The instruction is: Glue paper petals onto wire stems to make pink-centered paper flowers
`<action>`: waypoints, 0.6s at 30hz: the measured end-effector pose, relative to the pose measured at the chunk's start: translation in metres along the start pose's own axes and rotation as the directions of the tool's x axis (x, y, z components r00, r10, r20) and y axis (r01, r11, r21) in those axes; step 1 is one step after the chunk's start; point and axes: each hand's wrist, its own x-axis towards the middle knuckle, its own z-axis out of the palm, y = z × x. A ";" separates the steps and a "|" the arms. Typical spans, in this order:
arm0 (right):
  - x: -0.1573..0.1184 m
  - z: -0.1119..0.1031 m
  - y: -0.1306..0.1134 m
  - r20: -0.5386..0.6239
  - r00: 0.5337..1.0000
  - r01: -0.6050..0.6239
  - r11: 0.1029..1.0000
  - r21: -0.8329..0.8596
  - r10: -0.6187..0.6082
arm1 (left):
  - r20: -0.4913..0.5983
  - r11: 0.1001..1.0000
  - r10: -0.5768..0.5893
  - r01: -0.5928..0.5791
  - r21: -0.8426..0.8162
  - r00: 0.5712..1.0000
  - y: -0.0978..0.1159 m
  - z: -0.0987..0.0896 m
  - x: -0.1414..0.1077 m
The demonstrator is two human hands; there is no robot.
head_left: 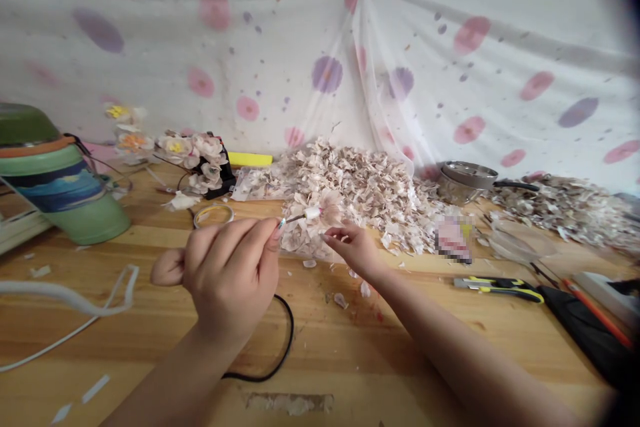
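Observation:
My left hand (230, 267) is closed around a thin dark stem (296, 219) that sticks out to the right past the thumb and ends in a white tip (313, 213). A pale pinkish petal (331, 207) shows right beside that tip; whether it is joined to it I cannot tell. Just below the petal is my right hand (353, 247), thumb and fingers drawn together, and what they pinch, if anything, is too small to make out. Behind both hands rises a large heap of dry, pale petals (360, 177).
Left stand a green pot (95, 213), finished-looking flowers (190, 150) and a tape roll (213, 214). A black cable (291, 327) curves below my left hand. To the right are a metal-lidded jar (463, 180), a utility knife (500, 287), a black pouch (580, 327) and a second petal heap (565, 207).

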 end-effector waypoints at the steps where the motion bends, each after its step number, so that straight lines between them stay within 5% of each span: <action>1: 0.001 0.002 -0.001 -0.017 1.000 0.012 1.000 -0.019 -0.012 | -0.008 1.000 0.006 -0.006 0.003 1.000 0.001 0.001 0.000; 14: 0.039 -0.015 0.016 0.134 0.987 0.130 0.943 -0.305 -0.093 | 0.011 0.998 0.029 -0.030 0.056 1.000 0.000 0.001 0.000; 18: 0.044 -0.006 0.017 0.219 0.967 0.212 0.891 -0.400 -0.132 | -0.013 0.999 0.019 -0.019 0.026 1.000 0.006 0.001 0.004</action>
